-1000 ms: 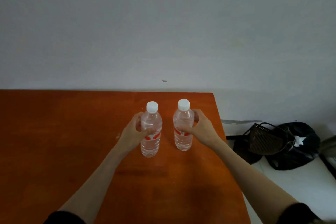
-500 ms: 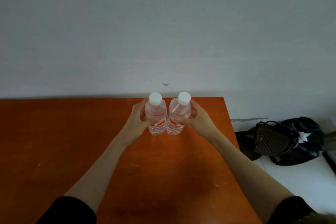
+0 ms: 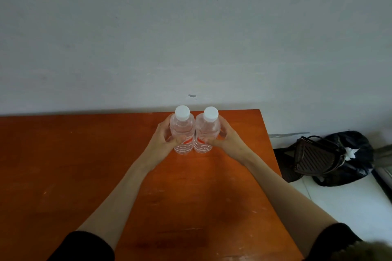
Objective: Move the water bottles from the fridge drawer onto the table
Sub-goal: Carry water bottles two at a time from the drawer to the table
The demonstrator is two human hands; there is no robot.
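Two clear water bottles with white caps and red labels stand upright and side by side near the far edge of the orange table (image 3: 63, 165). My left hand (image 3: 164, 141) grips the left bottle (image 3: 182, 128) around its body. My right hand (image 3: 228, 142) grips the right bottle (image 3: 206, 131) the same way. The two bottles touch or nearly touch each other. No fridge drawer is in view.
A grey wall rises right behind the table. The table's right edge runs close to the right bottle. On the white floor to the right lie a black bag (image 3: 347, 154) and a dark brown basket (image 3: 316, 158).
Both hands have carried the bottles away from me toward the table's far edge and brought them together. A gap stood between them one second ago.
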